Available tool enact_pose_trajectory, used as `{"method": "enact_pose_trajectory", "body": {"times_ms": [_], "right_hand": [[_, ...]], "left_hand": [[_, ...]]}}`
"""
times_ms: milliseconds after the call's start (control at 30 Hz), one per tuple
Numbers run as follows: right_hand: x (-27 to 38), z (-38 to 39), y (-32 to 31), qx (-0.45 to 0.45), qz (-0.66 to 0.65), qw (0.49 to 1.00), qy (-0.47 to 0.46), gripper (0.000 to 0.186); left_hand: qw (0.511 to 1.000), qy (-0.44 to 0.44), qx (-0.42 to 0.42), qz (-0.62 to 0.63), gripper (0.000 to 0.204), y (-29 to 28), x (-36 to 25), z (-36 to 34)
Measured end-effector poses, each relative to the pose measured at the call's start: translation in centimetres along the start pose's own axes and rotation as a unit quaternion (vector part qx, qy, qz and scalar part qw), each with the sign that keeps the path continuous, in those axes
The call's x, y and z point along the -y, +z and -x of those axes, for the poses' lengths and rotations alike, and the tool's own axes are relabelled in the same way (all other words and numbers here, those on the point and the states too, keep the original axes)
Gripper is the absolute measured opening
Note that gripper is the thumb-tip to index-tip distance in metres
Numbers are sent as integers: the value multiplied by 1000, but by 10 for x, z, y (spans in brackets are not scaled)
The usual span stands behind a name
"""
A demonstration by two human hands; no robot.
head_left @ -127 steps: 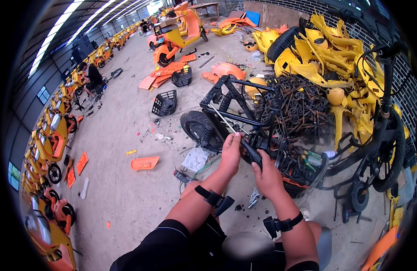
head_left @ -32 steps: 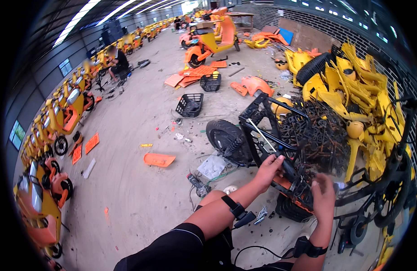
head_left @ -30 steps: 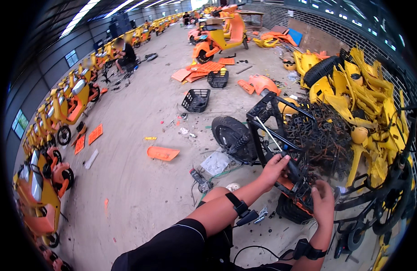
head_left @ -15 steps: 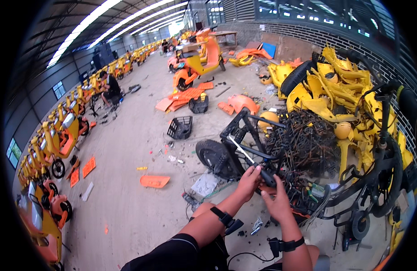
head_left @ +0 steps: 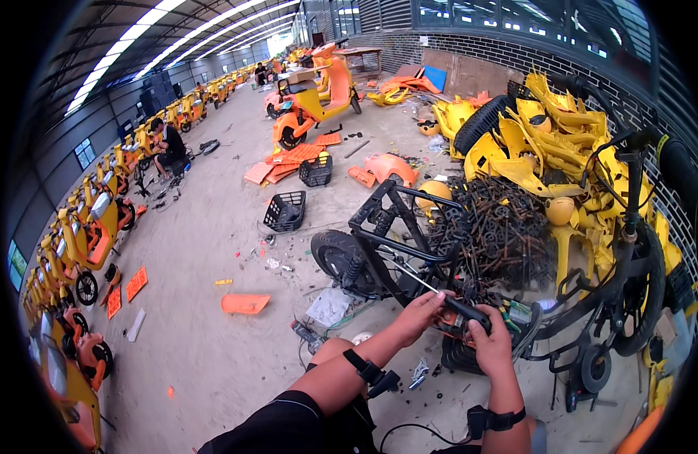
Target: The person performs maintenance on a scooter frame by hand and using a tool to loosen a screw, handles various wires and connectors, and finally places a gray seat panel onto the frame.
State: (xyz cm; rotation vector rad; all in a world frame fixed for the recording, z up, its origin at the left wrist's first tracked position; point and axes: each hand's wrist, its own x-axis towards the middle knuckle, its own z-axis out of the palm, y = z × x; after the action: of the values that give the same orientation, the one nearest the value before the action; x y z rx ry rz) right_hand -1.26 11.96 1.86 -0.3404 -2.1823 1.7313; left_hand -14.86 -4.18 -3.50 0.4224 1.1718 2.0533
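A screwdriver (head_left: 466, 309) with a black handle and a long, thin metal shaft lies across both my hands. My left hand (head_left: 418, 314) is closed around it where shaft meets handle. The handle's rear end sits in my right hand (head_left: 494, 342), thumb on top and fingers curled beneath. The shaft points up and left toward a black scooter frame (head_left: 398, 246), stripped of its panels; whether the tip touches it I cannot tell. The frame's thick tyre (head_left: 338, 253) lies left of it. Beyond my hands are cables and pliers with green grips (head_left: 519, 312).
Dark metal parts (head_left: 500, 234) and yellow panels (head_left: 530, 151) are heaped beyond the frame. A black basket (head_left: 285, 211) and an orange panel (head_left: 245, 303) lie on the floor. Loose bolts (head_left: 418, 373) lie near my knees. Scooters line the left; another person (head_left: 169, 147) crouches there.
My right hand has moved right and down along the handle to its rear end, so more of the handle shows. My left hand stays near the shaft. The view has shifted slightly.
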Motion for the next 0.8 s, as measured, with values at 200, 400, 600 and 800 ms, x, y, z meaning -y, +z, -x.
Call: {"method": "enact_pose_trajectory", "body": {"times_ms": [200, 400, 600, 800], "right_hand": [[7, 3, -26, 10, -68, 997, 44, 35], [8, 7, -45, 16, -21, 999, 28, 40], [2, 1, -47, 18, 6, 1000, -18, 42], [-7, -3, -27, 21, -3, 1000, -9, 42]], "left_hand": [[999, 35, -21, 3, 45, -10, -5, -5], [997, 22, -75, -4, 42, -30, -10, -2], [995, 56, -81, 3, 39, -25, -20, 2], [995, 44, -83, -11, 35, -9, -13, -2]]}}
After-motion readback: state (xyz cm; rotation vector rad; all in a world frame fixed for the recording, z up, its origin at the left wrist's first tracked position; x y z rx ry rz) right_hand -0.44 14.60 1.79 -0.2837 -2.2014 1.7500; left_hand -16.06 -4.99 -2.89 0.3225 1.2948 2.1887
